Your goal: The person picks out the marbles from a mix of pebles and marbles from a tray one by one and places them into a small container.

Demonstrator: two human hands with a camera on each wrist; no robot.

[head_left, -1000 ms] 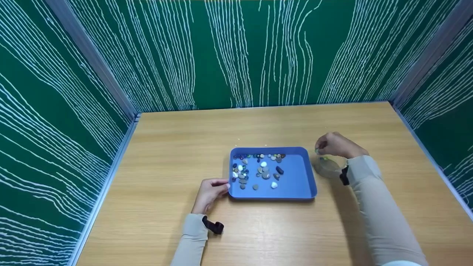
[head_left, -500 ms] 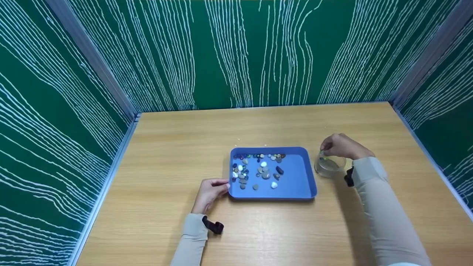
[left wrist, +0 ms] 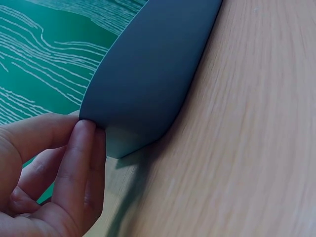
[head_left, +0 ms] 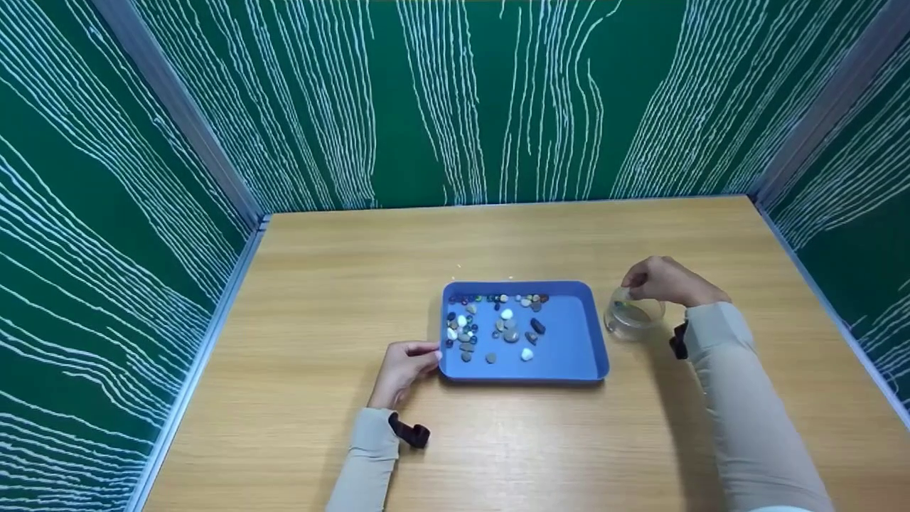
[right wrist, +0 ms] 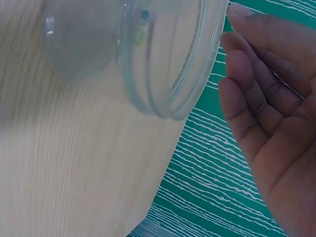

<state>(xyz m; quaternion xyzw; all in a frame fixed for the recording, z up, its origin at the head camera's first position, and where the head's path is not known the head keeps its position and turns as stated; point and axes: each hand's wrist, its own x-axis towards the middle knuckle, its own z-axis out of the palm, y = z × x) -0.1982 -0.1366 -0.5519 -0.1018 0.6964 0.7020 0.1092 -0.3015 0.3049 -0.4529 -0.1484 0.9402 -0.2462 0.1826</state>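
Note:
A blue tray [head_left: 569,341] holds several pebbles [head_left: 511,335] and marbles [head_left: 490,299], mostly toward its left and back sides. My left hand [head_left: 402,370] pinches the tray's near left wall; in the left wrist view, thumb and fingertips [left wrist: 85,129] meet at the wall's edge. Right of the tray stands a clear jar [head_left: 633,327]. My right hand [head_left: 665,281] is over the jar's mouth. In the right wrist view its fingers [right wrist: 239,69] bend loosely beside the rim, with a gap below the thumb. A green marble [right wrist: 139,37] and a blue one [right wrist: 144,15] show through the jar wall.
The wooden table [head_left: 341,284] is bounded by green panels [head_left: 398,107] with wavy white lines at the back and both sides. Tiny white specks [head_left: 458,266] lie behind the tray. A dark wrist strap [head_left: 410,431] hangs at the left sleeve.
My right hand has moved a little to the right, from the jar's left edge to over its mouth. A small greenish thing earlier at its fingertips no longer shows there. My left hand stays at the tray.

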